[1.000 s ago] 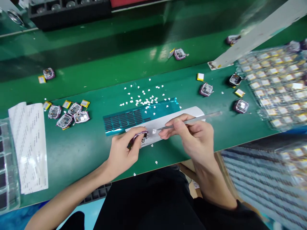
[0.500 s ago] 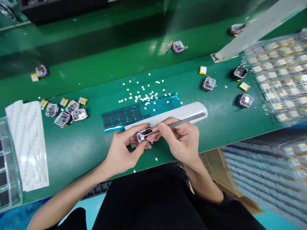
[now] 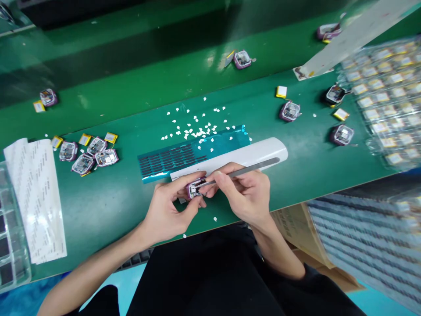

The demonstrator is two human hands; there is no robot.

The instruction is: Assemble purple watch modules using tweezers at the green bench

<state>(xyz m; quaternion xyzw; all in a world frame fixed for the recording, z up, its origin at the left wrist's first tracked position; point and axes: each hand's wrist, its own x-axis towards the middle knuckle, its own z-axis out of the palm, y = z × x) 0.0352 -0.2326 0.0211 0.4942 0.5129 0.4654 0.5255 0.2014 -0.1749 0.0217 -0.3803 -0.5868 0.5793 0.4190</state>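
Note:
My left hand (image 3: 171,206) grips a small purple-rimmed device housing (image 3: 193,189) with its circuitry facing up. Pinched in my right hand (image 3: 246,193) is a pair of metal tweezers (image 3: 256,167), whose tips reach into the open housing. Whether the tips hold anything is too small to tell. Just beyond my hands lie a curled white backing sheet (image 3: 268,151) and a blue film strip (image 3: 226,139) with rows of dark cut shapes. Many tiny white stickers (image 3: 200,131) are scattered behind and on the film.
Several open housings (image 3: 83,163) with yellow-edged batteries lie at the left, beside white printed strips (image 3: 36,202) and a clear tray (image 3: 13,245). More housings (image 3: 290,111) sit at the right, near a white post (image 3: 348,44) and clear trays of batteries (image 3: 388,101).
The tweezers and the right hand have shifted slightly left, and the housing is tilted a little differently in the left hand. The camera view has turned slightly.

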